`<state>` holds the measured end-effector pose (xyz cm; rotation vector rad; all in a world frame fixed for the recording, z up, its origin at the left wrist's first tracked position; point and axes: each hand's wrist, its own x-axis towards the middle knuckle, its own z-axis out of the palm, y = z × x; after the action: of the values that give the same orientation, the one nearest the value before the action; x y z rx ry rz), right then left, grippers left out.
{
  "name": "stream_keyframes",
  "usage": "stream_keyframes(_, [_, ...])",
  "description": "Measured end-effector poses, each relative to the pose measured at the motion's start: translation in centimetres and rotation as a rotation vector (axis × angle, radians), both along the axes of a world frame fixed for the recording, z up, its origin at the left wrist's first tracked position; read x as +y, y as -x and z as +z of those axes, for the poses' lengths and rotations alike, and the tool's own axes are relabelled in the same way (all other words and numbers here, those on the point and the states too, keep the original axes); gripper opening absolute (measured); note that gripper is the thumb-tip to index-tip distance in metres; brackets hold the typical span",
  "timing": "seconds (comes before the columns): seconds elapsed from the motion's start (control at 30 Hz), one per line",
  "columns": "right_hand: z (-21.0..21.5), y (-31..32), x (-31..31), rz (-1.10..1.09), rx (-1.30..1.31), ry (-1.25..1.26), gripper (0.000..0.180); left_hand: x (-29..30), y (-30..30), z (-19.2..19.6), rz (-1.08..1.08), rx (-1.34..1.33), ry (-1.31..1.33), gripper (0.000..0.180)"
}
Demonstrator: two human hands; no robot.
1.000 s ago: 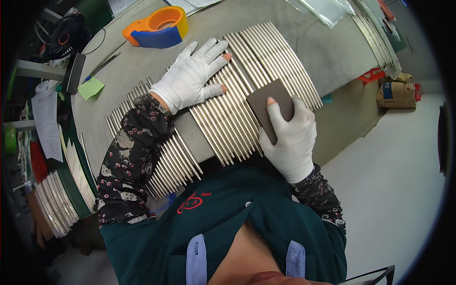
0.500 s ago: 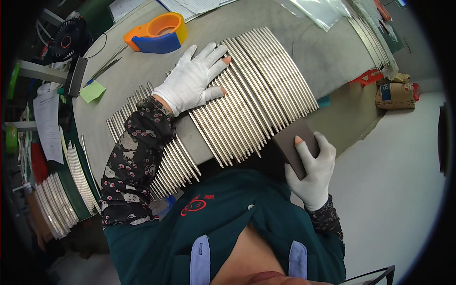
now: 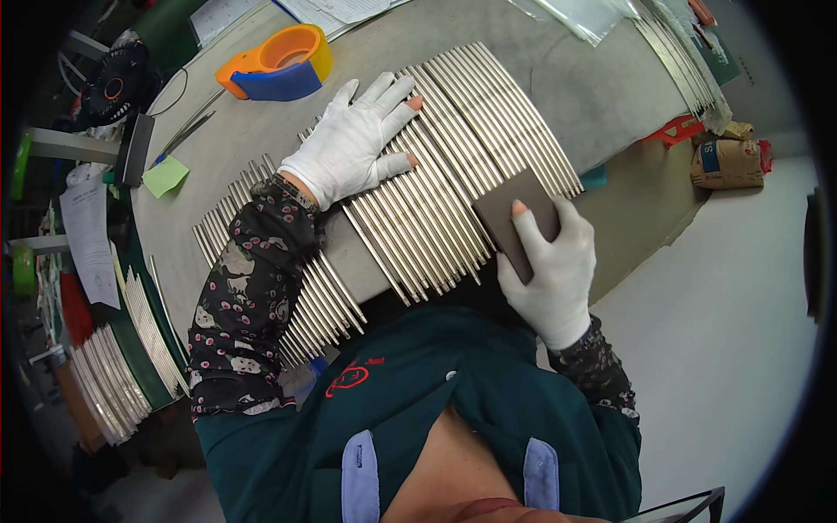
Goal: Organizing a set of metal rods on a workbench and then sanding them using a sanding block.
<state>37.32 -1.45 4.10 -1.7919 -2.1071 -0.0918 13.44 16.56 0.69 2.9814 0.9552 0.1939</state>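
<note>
Thin silvery metal rods (image 3: 497, 109) lie side by side in a broad row on the grey table, their near ends reaching past its front edge. My left hand (image 3: 353, 144), in a white glove with some fingertips bare, rests flat across the rods with its fingers spread. A dark grey-brown rectangular block (image 3: 514, 218) is in the grip of my gloved right hand (image 3: 554, 275), its thumb lying on top. The block covers the near ends of rods at the row's right side. Left of these, another group of rods (image 3: 323, 301) lies partly beneath my left forearm.
An orange and blue tape dispenser (image 3: 279, 65) stands behind my left hand. Tweezers (image 3: 187, 131) and a green sticky note (image 3: 166, 177) lie at the left. More rods (image 3: 109, 383) are stacked at the far left. Clear plastic bags (image 3: 575, 17) lie at the back; a brown sack (image 3: 731, 164) is at right.
My right hand has moved the block up and to the left, from beside the rod ends to over them. My left hand stays on the rods. The whole view has shifted slightly.
</note>
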Motion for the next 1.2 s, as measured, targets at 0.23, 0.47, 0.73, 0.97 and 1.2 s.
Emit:
stream_keyframes(0.23, [0.3,-2.9,-5.8,-0.074,0.107,-0.029,0.067,0.0,-0.8,0.0,0.004,0.010,-0.073,0.076])
stream_keyframes(0.47, [0.5,-1.9,-6.4,0.032,0.118,-0.002,0.060,-0.5,-0.1,0.4,-0.022,-0.070,-0.079,0.075])
stream_keyframes(0.73, [-0.4,-0.3,-6.6,0.048,0.104,0.079,0.063,-1.6,1.3,0.4,-0.037,0.002,-0.065,0.073])
stream_keyframes(0.97, [0.0,-1.3,-6.8,0.039,0.140,0.062,0.065,-1.8,1.6,0.6,-0.022,0.022,-0.053,0.072])
stream_keyframes(1.2, [-0.2,-0.9,-4.7,-0.036,0.121,-0.075,0.063,-1.0,0.5,0.2,-0.027,0.035,-0.055,0.073])
